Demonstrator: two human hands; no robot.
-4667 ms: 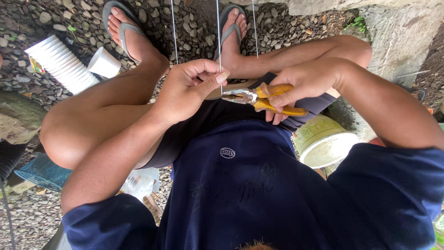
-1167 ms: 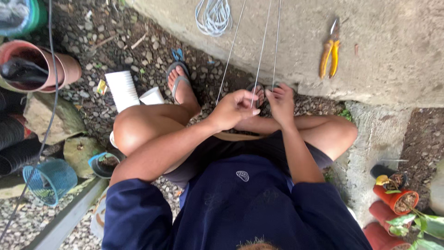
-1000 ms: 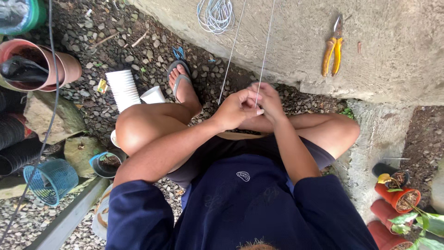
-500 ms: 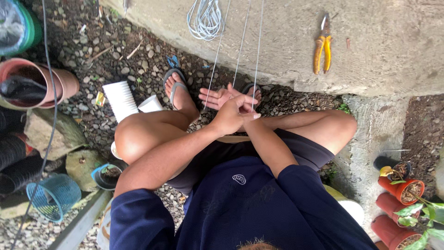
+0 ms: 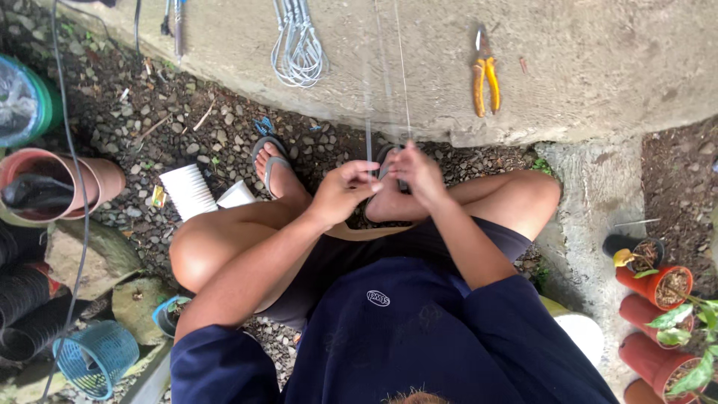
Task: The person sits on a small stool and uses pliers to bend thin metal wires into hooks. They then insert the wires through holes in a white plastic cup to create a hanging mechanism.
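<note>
Pliers (image 5: 485,78) now lie on the concrete ledge (image 5: 598,67), no longer held. My left hand (image 5: 340,193) and right hand (image 5: 415,173) both pinch the taut wires (image 5: 404,90) above my knees: hand-twisting stage.

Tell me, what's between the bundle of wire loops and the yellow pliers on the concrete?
Two thin wires cross the bare concrete between wire loops and pliers, head view.
</note>
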